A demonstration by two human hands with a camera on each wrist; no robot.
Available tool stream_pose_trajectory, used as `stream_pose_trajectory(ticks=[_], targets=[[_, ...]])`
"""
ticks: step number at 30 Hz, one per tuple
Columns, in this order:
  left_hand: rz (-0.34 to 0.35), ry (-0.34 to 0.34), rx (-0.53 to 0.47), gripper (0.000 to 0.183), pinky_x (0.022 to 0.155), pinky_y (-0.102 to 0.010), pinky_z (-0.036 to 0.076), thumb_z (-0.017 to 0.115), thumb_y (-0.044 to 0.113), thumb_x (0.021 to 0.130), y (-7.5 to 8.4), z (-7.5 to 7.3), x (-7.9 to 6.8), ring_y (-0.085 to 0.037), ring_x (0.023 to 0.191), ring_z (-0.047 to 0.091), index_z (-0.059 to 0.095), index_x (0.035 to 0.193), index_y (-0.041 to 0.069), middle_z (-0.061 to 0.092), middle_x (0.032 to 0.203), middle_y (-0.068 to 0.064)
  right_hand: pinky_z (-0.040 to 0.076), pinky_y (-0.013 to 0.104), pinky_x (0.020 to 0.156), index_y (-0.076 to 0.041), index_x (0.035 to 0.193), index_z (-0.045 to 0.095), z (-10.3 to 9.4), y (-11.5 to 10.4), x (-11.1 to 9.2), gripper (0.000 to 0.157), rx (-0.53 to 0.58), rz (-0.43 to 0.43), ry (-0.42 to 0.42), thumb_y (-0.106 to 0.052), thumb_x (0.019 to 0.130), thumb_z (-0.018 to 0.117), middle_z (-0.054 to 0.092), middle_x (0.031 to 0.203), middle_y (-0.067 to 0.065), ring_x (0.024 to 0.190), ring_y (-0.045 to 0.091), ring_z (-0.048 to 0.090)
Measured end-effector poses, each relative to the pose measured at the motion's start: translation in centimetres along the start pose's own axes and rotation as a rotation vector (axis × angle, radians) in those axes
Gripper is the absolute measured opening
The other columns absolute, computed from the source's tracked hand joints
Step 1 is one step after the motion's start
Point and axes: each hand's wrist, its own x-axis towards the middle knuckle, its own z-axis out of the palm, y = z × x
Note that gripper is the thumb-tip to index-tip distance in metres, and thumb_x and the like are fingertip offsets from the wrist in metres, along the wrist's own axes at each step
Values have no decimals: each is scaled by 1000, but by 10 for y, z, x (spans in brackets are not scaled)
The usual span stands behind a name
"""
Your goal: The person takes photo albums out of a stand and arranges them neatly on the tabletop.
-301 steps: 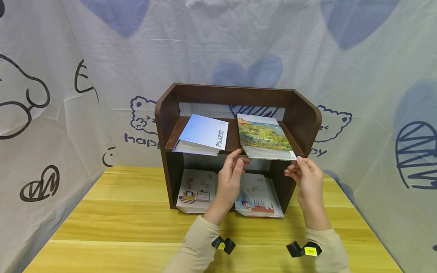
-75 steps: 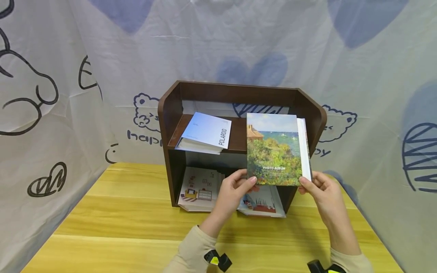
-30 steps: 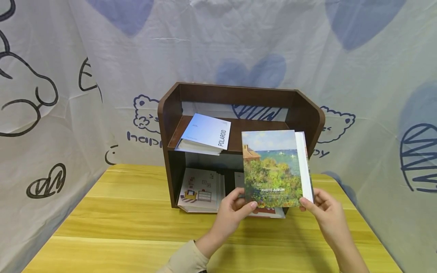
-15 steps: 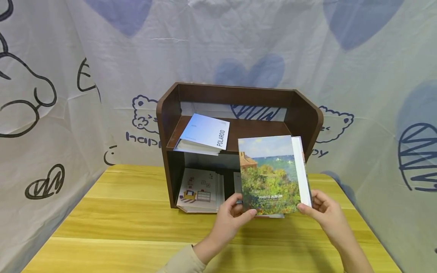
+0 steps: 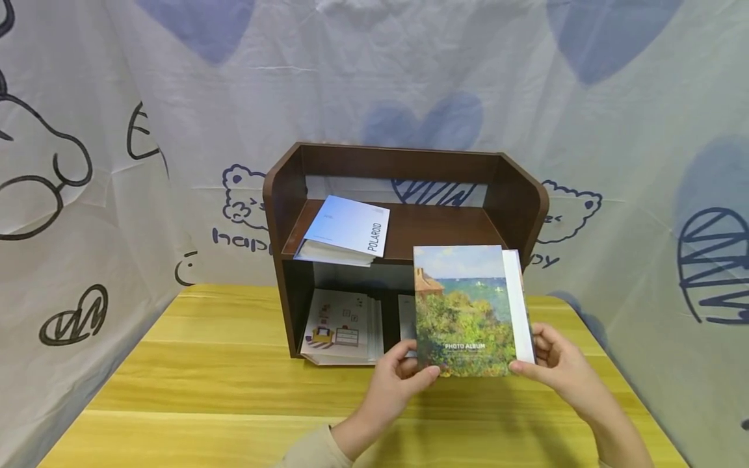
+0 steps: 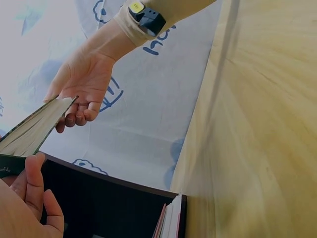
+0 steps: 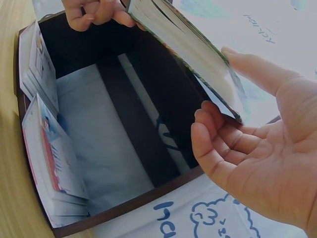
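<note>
A photo album (image 5: pixel 462 305) with a painted seaside garden on its cover is held up in front of the shelf's right half, its cover facing me. My left hand (image 5: pixel 393 380) pinches its lower left corner, thumb on the front cover and fingers behind. At the lower right corner, my right hand (image 5: pixel 558 364) grips it the same way, beside a white strip that shows past the cover. From below, the right wrist view shows the album's page edges (image 7: pixel 183 44) between thumb and fingers. Most of the right lower album is hidden behind it.
A dark brown two-tier shelf (image 5: pixel 404 156) stands on the yellow wooden table (image 5: pixel 222 377). A blue POLAROID album (image 5: pixel 351 224) lies on its upper tier at left. White illustrated albums (image 5: pixel 339 325) sit on the lower tier. A patterned cloth (image 5: pixel 421 52) hangs behind.
Both hands have taken the photo album off the upper tier's right side, tilted its cover up toward me and lowered it toward the table. The POLAROID album has stayed put.
</note>
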Motion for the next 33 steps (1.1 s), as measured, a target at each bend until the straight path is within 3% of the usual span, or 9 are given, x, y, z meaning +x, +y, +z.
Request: stream_pose_trajectory(ticks=[8,13,14,17,22,26,29,33], targets=[[-17,-22,-32,36,71,-21,50,66,14,92,0,6,-6,0,56,49,49,120,0,40,57,11,60,30,70,8,128,37,-6,1,0,48,-14,31,-30,-3,90,65,68,102,-15,89,9,67],[-23,-50,-71,27,67,-20,43,64,13,94,-3,11,-8,-3,50,21,46,112,5,17,60,6,58,31,64,0,124,43,-12,4,-2,39,-23,27,-32,-3,92,63,68,101,-14,86,9,67],[-25,-58,-81,26,67,-20,44,64,13,94,-4,12,-9,-3,50,20,45,110,6,16,60,5,57,31,63,-2,123,44,-13,5,-2,36,-22,23,-36,-3,92,63,68,101,-13,86,9,67],[-34,-82,-113,24,73,-21,51,63,13,94,-5,14,-10,0,51,34,41,103,8,17,59,5,56,30,61,-9,122,47,-16,7,-2,34,-21,9,-48,-2,93,61,68,100,-12,84,9,66],[-60,-85,-119,25,78,-26,57,64,12,93,-8,16,-10,-1,55,51,39,98,8,20,56,7,56,30,61,-12,122,47,-18,9,-2,33,-24,5,-64,-3,93,61,67,100,-11,83,8,65],[-81,-76,-108,25,78,-25,57,66,13,93,-9,18,-11,-1,61,57,49,108,4,46,58,11,56,31,62,-12,122,48,-20,10,-2,32,-19,12,-78,-3,94,60,67,100,-10,82,9,65],[-95,-76,-122,33,77,-24,56,67,13,92,-10,19,-12,-2,72,64,53,118,1,66,73,10,57,32,62,-12,123,48,-23,12,-2,32,-13,13,-91,-3,94,59,67,100,-10,82,10,64],[-110,-75,-142,39,76,-23,56,68,13,91,-14,21,-12,-2,74,65,53,125,1,69,81,9,57,32,63,-9,126,46,-26,14,-2,33,-8,10,-109,-3,95,58,66,101,-9,83,11,64]])
